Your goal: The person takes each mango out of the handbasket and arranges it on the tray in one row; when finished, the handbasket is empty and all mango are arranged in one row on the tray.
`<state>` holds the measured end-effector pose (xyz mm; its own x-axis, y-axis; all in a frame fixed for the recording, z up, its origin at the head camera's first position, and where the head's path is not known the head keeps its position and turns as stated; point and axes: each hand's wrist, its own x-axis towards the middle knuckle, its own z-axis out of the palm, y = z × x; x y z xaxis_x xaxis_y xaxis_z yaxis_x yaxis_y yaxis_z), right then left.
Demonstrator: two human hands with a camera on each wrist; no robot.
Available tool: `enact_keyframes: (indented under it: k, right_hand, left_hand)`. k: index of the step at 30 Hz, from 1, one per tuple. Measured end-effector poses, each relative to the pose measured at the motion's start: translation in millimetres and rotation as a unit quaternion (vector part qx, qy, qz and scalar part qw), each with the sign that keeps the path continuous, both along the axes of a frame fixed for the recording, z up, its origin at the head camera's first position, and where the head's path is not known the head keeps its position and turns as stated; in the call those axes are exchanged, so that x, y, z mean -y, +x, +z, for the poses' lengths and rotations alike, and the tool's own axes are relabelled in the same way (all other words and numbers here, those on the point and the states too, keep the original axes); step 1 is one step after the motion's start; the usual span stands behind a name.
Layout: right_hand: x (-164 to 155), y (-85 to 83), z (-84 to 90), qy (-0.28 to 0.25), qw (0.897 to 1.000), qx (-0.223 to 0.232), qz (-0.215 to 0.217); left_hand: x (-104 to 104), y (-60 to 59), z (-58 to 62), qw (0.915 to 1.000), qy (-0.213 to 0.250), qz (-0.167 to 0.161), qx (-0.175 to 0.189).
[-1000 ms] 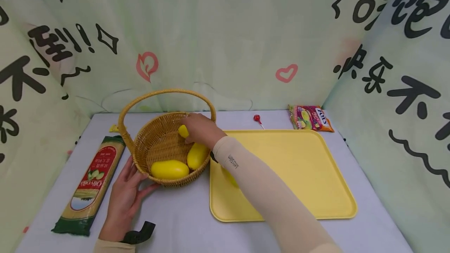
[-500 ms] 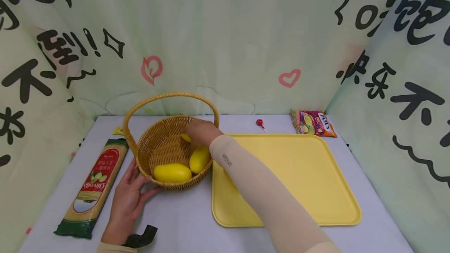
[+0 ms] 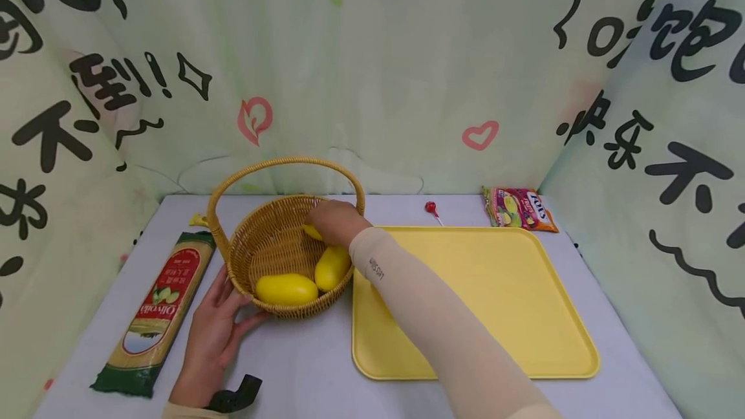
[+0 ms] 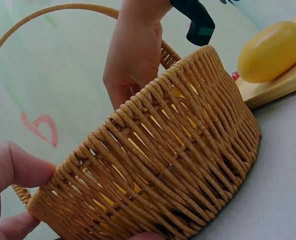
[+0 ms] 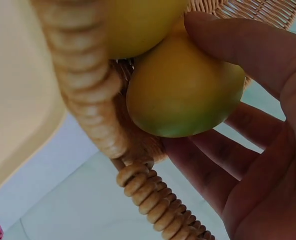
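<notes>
A wicker basket [image 3: 273, 254] with a tall handle stands left of the middle of the table. Two yellow mangoes lie inside: one mango [image 3: 287, 289] at the front, another mango [image 3: 332, 268] at the right wall. My right hand [image 3: 337, 220] reaches in at the back right. It grips a third mango [image 5: 185, 90], green at one end, between thumb and fingers. My left hand [image 3: 214, 335] holds the basket's front left side, a fingertip on the rim in the left wrist view. One more mango [image 4: 273, 52] lies on the tray, hidden behind my right forearm in the head view.
A yellow tray [image 3: 495, 302] lies to the right of the basket. An Olivoila noodle packet [image 3: 157, 315] lies at the left, with a small yellow item [image 3: 198, 220] behind it. A red lollipop [image 3: 431, 207] and a colourful candy bag [image 3: 518, 209] are at the back edge.
My right hand has sunk slightly into the basket with the mango, so less of that fruit shows. The head view has shifted a little. My left hand keeps its place on the basket.
</notes>
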<state>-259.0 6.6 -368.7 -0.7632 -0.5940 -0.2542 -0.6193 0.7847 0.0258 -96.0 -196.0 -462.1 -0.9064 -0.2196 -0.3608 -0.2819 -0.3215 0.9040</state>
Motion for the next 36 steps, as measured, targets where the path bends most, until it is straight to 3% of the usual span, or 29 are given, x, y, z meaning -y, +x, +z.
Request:
enact_keyframes:
  k: [27,36]
  right_hand:
    - [4,11.9,8.1,-0.058,0.998,0.035,-0.008]
    - [-6,7.5,6.1,-0.132,0.988,0.079,0.016]
  left_hand:
    - [4,-0.1,-0.2,0.9999,0.002,-0.012,-0.004]
    - [4,-0.2,0.7,0.9999,0.007,-0.014,-0.003]
